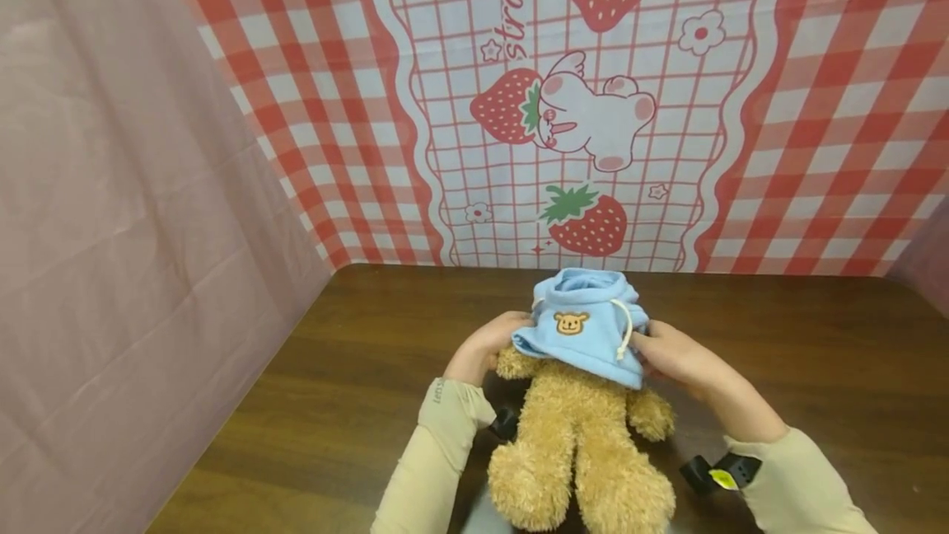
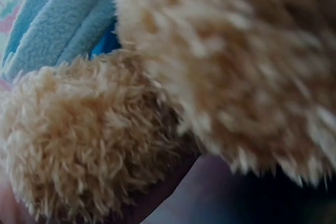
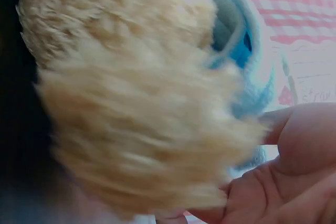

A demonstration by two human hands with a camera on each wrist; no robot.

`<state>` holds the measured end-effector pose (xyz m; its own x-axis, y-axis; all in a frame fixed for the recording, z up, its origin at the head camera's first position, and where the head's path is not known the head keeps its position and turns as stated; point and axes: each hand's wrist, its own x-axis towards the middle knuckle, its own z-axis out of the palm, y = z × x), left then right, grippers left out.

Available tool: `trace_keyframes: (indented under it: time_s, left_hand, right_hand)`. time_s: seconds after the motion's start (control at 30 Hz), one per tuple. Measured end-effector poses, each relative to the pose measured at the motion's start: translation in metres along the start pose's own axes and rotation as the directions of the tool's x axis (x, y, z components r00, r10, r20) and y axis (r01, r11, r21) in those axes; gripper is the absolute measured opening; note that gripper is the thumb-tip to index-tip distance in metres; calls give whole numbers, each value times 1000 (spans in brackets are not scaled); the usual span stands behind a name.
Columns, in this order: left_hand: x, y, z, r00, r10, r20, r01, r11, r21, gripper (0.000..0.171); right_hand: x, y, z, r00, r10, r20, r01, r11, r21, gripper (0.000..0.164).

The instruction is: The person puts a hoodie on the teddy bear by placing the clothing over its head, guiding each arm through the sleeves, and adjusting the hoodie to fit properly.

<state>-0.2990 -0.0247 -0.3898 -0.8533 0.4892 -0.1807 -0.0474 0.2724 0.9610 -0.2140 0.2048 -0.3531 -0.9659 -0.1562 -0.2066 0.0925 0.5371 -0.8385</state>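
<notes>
Open flanks; blocked middle
A hand could pass over the wooden table [image 1: 289, 402] left of the left hand [image 1: 487, 347] or right of the right hand [image 1: 685, 361]; the plush bear [image 1: 571, 427] and blue hoodie [image 1: 586, 328] block the near and far middle; the printed cloth [image 1: 578, 122] closes the far edge, the pink curtain [image 1: 133, 204] the left; a black wrist device [image 1: 736, 468] juts into the gap between bear and right sleeve [image 1: 801, 484].

Your left hand [image 1: 483, 346] and right hand [image 1: 678, 355] reach forward, apart — fingertips mostly hidden. Your forearms [image 1: 432, 456] slant inward from either side.
</notes>
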Motion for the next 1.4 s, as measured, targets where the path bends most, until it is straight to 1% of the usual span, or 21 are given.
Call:
trace_keyframes:
  time_s: [0.03, 0.13, 0.17, 0.23, 0.27, 0.37, 0.4, 0.47, 0.5, 0.57, 0.63, 0.77, 0.83, 0.93, 1.0, 1.07, 1.13, 1.23, 1.33, 1.37, 1.4]
  left_hand:
    - [2, -4, 1, 1000, -8, 12, 8, 999, -34, 38]
    - [6, -16, 3, 998, -52, 34, 57, 988, -145, 33]
    - [7, -20, 2, 998, -57, 39, 62, 988, -144, 32]
    - [11, -27, -2, 997, -69, 27, 71, 991, -115, 31]
    - [20, -40, -9, 999, -26, 28, 28, 997, -77, 33]
    - [22, -44, -20, 999, -13, -33, 14, 1000, 7, 32]
    - [21, -43, -23, 998, -26, -58, 26, 1000, 1, 31]
    - [18, -40, -29, 994, -33, -102, 32, 999, -17, 28]
    - [8, -27, -28, 987, -78, -137, 73, 996, -42, 25]
    - [3, -20, -33, 983, -76, -167, 65, 996, -68, 23]
    - [-3, -15, -37, 981, -68, -182, 53, 995, -87, 25]
    - [-8, -8, -43, 979, -61, -194, 42, 994, -100, 31]
    - [-8, -7, -45, 981, -60, -185, 39, 992, -117, 32]
    - [-7, -5, -45, 985, -53, -165, 24, 985, -173, 33]
    - [-6, -4, -44, 987, -44, -156, 11, 978, -209, 34]
    - [-6, -3, -43, 987, -37, -156, 1, 974, -227, 34]
    - [-6, -3, -42, 987, -29, -159, -4, 978, -207, 33]
    - [-7, -5, -41, 986, -45, -160, 18, 986, -168, 31]
    - [-8, -8, -39, 983, -57, -173, 42, 995, -94, 23]
    - [-8, -8, -38, 981, -54, -185, 42, 997, -67, 20]
    - [-8, -7, -37, 977, -40, -212, 37, 999, -19, 20]
  right_hand:
    - [0, 0, 0, 1000, 1, -13, -1, 1000, -30, 23]
    - [2, 3, 2, 1000, -5, -24, 4, 998, -59, 30]
    - [4, 3, 3, 1000, -5, -27, 3, 999, -53, 31]
    - [6, 5, 4, 1000, -6, -27, 5, 1000, -17, 32]
    - [7, 6, 4, 999, -9, -31, 9, 1000, 4, 32]
    - [11, 8, 3, 999, -17, -44, 19, 999, 48, 37]
    - [12, 9, 3, 999, -19, -48, 22, 998, 63, 38]
    - [13, 11, 2, 998, -22, -62, 27, 996, 90, 35]
    - [14, 12, 3, 997, -20, -69, 27, 994, 107, 32]
    - [15, 13, 2, 997, -17, -81, 28, 990, 136, 28]
    - [16, 14, 2, 995, -15, -94, 29, 989, 148, 32]
    - [16, 13, 2, 994, -15, -110, 32, 987, 156, 61]
    - [16, 12, 3, 990, -24, -139, 48, 984, 170, 70]
    - [17, 12, 4, 984, -31, -175, 78, 961, 265, 66]
    - [18, 13, 3, 981, -42, -192, 103, 940, 326, 57]
    - [19, 15, 2, 981, -44, -188, 115, 915, 387, 49]
    - [20, 18, 2, 980, -48, -191, 122, 908, 401, 41]
    - [21, 21, 3, 981, -43, -189, 115, 914, 389, 38]
    - [23, 25, 4, 980, -38, -194, 105, 932, 346, 41]
    - [23, 25, 5, 979, -38, -201, 103, 941, 322, 44]
    - [23, 26, 6, 976, -41, -212, 104, 949, 296, 47]
